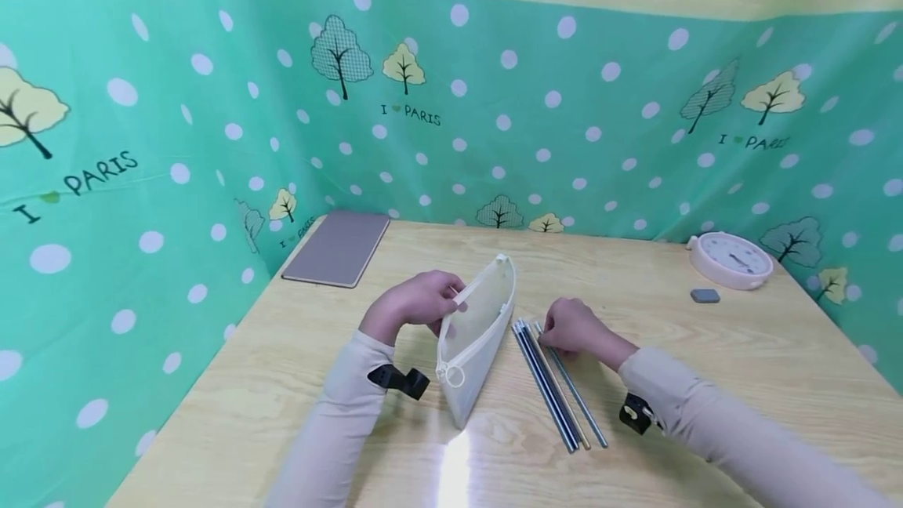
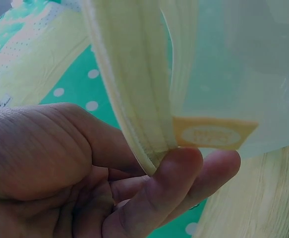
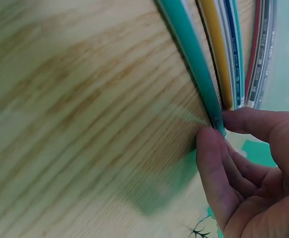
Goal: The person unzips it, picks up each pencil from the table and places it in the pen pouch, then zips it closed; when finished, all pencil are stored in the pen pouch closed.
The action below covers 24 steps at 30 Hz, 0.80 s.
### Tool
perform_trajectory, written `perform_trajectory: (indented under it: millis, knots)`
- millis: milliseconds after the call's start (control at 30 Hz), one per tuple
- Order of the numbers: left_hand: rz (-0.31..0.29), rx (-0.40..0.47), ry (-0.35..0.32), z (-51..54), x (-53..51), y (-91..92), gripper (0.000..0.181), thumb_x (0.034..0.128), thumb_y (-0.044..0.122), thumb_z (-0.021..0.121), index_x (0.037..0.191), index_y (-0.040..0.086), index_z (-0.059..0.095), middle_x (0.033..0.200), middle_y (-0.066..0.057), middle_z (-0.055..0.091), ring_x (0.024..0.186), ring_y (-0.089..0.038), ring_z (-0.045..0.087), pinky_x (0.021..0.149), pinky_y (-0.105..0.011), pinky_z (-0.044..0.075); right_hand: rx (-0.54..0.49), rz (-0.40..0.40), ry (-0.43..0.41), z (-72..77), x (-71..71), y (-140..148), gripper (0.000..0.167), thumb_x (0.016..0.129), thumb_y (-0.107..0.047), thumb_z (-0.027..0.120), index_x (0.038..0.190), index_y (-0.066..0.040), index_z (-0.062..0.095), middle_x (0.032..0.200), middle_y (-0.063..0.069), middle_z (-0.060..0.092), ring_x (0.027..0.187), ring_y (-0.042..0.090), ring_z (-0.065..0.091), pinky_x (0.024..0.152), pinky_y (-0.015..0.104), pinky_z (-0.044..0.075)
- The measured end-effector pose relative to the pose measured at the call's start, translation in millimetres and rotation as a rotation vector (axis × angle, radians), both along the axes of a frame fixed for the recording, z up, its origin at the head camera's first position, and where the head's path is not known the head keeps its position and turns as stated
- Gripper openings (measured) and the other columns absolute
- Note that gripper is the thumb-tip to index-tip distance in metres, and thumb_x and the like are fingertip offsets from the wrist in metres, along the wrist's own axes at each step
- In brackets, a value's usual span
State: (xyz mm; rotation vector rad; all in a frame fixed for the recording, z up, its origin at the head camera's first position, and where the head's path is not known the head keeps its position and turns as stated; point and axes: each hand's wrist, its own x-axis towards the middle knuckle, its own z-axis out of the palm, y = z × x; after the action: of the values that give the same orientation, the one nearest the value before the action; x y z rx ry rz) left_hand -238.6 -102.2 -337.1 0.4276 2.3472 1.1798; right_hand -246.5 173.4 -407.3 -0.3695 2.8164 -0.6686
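My left hand (image 1: 421, 300) holds a translucent pale zippered pouch (image 1: 483, 343) by its upper edge, thumb and fingers pinching the rim near a small orange label (image 2: 211, 135). The pouch stands on the table with its mouth unzipped and spread; a ring-shaped zipper pull (image 1: 455, 376) hangs at the near end. To the right of it, my right hand (image 1: 573, 328) pinches the far end of a teal pencil (image 3: 196, 64) between thumb and fingers. A yellow pencil (image 3: 218, 49) lies close beside that one, and several dark pencils (image 1: 546, 386) are grouped nearer the pouch.
At the back left lies a grey-purple notebook (image 1: 339, 248). A pink round clock (image 1: 734, 261) is at the back right, with a small grey block, perhaps an eraser (image 1: 705, 295), in front of it. A green dotted curtain (image 1: 564, 132) hangs behind the wooden table (image 1: 635, 265).
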Motion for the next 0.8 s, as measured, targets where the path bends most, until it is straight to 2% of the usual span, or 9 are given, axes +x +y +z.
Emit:
perform_trajectory:
  millis: [167,333,467,567,633,700,800]
  knots:
    - [0.013,-0.008,-0.015,-3.3,2.2,-1.1,0.027,0.1024,0.002,0.058,0.127,-0.010,0.058,0.109,-0.019,0.068,0.067,-0.020,0.071,0.066,-0.036,0.065,-0.004,-0.031,-0.010,-4.4,-0.3,-1,0.027,0.086,-0.010,0.073,0.059,-0.007,0.066,0.046,-0.003,0.055,0.039,0.009,0.055,0.042,0.021,0.051]
    - [0.007,-0.005,-0.004,-6.1,1.4,-0.1,0.025,0.1021,0.001,0.057,0.125,-0.009,0.059,0.108,-0.018,0.069,0.068,-0.022,0.073,0.067,-0.036,0.065,-0.121,-0.113,-0.055,3.3,-2.2,7,0.031,0.094,-0.015,0.068,0.065,-0.004,0.062,0.053,-0.001,0.051,0.045,0.012,0.057,0.044,0.025,0.056]
    - [0.006,-0.013,0.003,-5.9,0.6,0.8,0.025,0.1021,0.001,0.058,0.125,-0.008,0.060,0.109,-0.018,0.070,0.069,-0.023,0.074,0.067,-0.037,0.065,-0.299,-0.170,-0.074,18.9,-6.7,15,0.021,0.098,-0.010,0.062,0.089,0.008,0.068,0.071,0.009,0.063,0.058,0.015,0.064,0.054,0.031,0.063]
    - [0.002,-0.014,0.007,-5.4,0.1,1.0,0.026,0.1021,0.002,0.058,0.126,-0.008,0.060,0.109,-0.019,0.070,0.069,-0.023,0.074,0.066,-0.037,0.065,-0.468,-0.208,-0.072,32.6,-8.2,19,0.026,0.101,-0.007,0.056,0.111,0.015,0.064,0.091,0.021,0.068,0.068,0.015,0.067,0.062,0.032,0.065]
    - [-0.001,-0.013,0.013,-5.2,-0.5,1.0,0.027,0.1021,0.003,0.059,0.126,-0.009,0.059,0.109,-0.019,0.070,0.069,-0.022,0.073,0.066,-0.036,0.065,-0.583,-0.232,-0.061,40.8,-8.1,20,0.030,0.102,-0.006,0.054,0.119,0.018,0.061,0.098,0.024,0.068,0.074,0.015,0.069,0.066,0.032,0.066]
    - [-0.003,-0.014,0.019,-4.5,-1.0,0.9,0.027,0.1021,0.003,0.059,0.126,-0.009,0.059,0.109,-0.019,0.070,0.068,-0.022,0.073,0.066,-0.036,0.065,-0.691,-0.251,-0.053,47.9,-7.0,19,0.033,0.104,-0.006,0.053,0.125,0.019,0.057,0.098,0.021,0.068,0.077,0.015,0.070,0.069,0.031,0.065]
    - [0.001,-0.015,0.027,-2.3,-1.1,0.7,0.028,0.1020,0.003,0.059,0.127,-0.010,0.059,0.109,-0.019,0.069,0.068,-0.021,0.073,0.065,-0.036,0.065,-0.856,-0.284,-0.053,56.6,-4.2,14,0.036,0.105,-0.006,0.053,0.130,0.020,0.054,0.094,0.008,0.068,0.080,0.013,0.071,0.072,0.029,0.065]
